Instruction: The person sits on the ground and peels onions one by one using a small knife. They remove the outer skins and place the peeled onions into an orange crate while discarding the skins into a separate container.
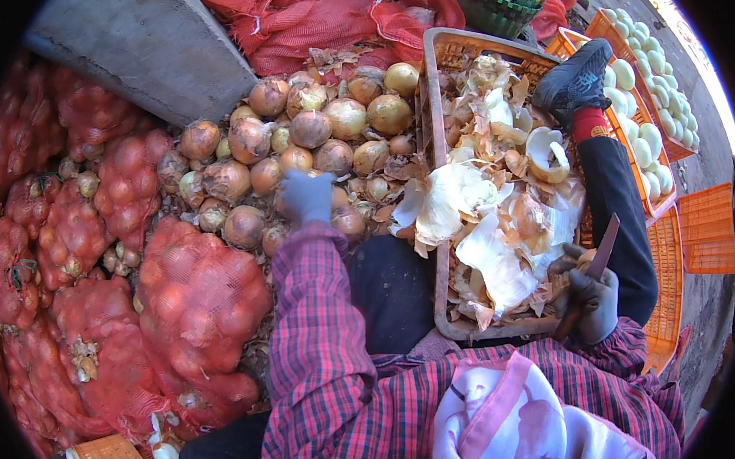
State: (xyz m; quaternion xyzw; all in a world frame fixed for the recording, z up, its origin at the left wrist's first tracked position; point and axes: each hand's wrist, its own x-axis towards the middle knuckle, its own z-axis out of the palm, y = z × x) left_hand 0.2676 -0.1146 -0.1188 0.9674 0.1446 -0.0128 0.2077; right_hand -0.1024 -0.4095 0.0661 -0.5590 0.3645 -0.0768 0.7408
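My left hand point(307, 197), in a grey-blue glove, reaches down onto a pile of unpeeled onions point(309, 129). Its fingertips are hidden from above, so whether they grip an onion cannot be told. In a dark-palmed glove, my right hand point(590, 304) holds a knife point(606, 248), its blade pointing up and away from me. A small tan piece shows beside the blade, too covered to name. That hand is over the near right corner of an orange plastic crate point(443, 288), which is heaped with onion skins point(499, 265).
Red mesh sacks of onions point(201, 296) crowd the left. A grey concrete block point(149, 60) borders the pile. Orange crates of peeled onions point(643, 143) stand to the right, past my outstretched leg. A green basket point(498, 8) and red netting point(323, 27) lie at the far side.
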